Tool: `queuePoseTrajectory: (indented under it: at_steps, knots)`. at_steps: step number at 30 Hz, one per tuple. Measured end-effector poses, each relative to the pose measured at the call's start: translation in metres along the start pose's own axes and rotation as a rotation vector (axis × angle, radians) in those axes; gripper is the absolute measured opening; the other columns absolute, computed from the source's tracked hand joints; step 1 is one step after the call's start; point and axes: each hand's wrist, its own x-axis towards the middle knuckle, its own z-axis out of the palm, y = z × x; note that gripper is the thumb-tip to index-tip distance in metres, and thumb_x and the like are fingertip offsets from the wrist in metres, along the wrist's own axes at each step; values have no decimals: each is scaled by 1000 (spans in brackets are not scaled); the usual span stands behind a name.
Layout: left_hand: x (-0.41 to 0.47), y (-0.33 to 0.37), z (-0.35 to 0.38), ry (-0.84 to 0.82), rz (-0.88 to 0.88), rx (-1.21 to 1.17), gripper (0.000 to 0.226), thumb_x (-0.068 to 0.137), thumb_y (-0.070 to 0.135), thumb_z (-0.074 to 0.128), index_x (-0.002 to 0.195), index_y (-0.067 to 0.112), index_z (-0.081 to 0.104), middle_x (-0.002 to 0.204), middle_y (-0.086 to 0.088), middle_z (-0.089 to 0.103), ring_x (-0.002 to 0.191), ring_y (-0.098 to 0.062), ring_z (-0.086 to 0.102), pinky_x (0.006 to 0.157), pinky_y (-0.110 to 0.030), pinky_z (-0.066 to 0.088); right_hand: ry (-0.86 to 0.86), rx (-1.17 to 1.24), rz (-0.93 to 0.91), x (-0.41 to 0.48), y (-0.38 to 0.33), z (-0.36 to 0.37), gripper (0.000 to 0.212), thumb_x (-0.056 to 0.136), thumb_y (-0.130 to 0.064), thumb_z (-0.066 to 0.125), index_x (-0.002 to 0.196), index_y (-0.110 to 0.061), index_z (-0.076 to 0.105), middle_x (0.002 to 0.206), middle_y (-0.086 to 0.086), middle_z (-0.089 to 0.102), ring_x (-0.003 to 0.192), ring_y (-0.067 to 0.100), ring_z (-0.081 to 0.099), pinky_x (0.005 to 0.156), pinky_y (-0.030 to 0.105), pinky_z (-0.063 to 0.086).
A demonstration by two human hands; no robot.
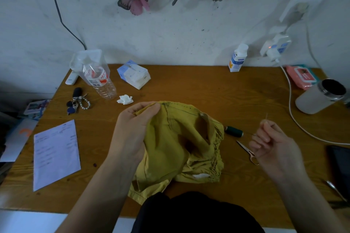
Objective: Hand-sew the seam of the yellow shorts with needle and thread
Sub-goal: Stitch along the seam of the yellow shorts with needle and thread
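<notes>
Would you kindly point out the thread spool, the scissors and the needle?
thread spool (pixel 234 131), head view, on its dark green wound middle.
small scissors (pixel 244 147), head view, on the blades.
needle (pixel 266 116), head view, on the shaft above the right hand (pixel 274 145).

The person's left hand (pixel 132 128) and right hand (pixel 269 145) are both bare, and so are the wrists behind them. The left forearm (pixel 98 195) and the right forearm (pixel 306 200) are uncovered all the way to the lower edge of the view; where a sleeve begins lies out of sight. On the right hand the fingernails (pixel 265 138) look short and rounded. Between the forearms, at the bottom middle of the view, shows a black garment (pixel 189 213) worn by the person: plain, matte cloth with a rounded outline and a few soft folds. Whether it is a top or trousers cannot be told.
</notes>
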Motion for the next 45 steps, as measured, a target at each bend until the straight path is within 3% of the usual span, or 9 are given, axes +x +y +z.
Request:
queuePoseTrajectory:
  at_steps: [17, 24, 31, 38, 43, 45]
  knots:
    - [0, 3, -4, -5, 1, -29, 9, 66, 11, 69, 61, 15, 76, 66, -7, 73, 60, -18, 71, 53, -26, 56, 188, -17, 44, 22, 7, -29, 22, 97, -20, 41, 83, -19, 58, 55, -9, 42, 47, 4, 36, 56, 22, 30]
    - [0, 4, -2, 14, -3, -29, 21, 77, 5, 66, 61, 15, 76, 67, -8, 73, 61, -19, 71, 54, -26, 56, 244, -32, 52, 27, 6, -35, 20, 97, -19, 40, 85, -18, 56, 57, -8, 41, 49, 4, 34, 56, 22, 30]
    - [-1, 3, -1, 21, -17, -22, 5, 64, 12, 71, 66, 13, 76, 72, -11, 74, 65, -22, 72, 57, -28, 57, 252, -76, 44, 25, 8, -32, 20, 98, -18, 41, 86, -19, 57, 59, -8, 40, 50, 4, 34, 57, 24, 30]
    - [-15, 5, 9, -93, -44, 24, 9, 62, 13, 70, 68, 12, 77, 73, -12, 74, 66, -22, 72, 55, -25, 56, 0, -377, -140, 5, 9, 4, 20, 96, -17, 44, 85, -17, 60, 54, -9, 45, 49, 5, 41, 57, 27, 35]
    - [-23, 6, 16, -166, -74, 74, 10, 62, 15, 70, 70, 15, 77, 75, -11, 75, 67, -21, 72, 56, -26, 56, -272, -753, -477, -20, 8, 50, 17, 96, -11, 44, 86, -17, 57, 57, -7, 49, 52, 4, 43, 51, 18, 40]
    - [-26, 6, 17, -188, -82, 92, 11, 62, 16, 70, 70, 15, 77, 75, -11, 75, 66, -20, 72, 55, -26, 56, -383, -839, -619, -31, 7, 66, 15, 94, -15, 47, 85, -20, 58, 61, -2, 51, 52, 10, 44, 49, 21, 37]
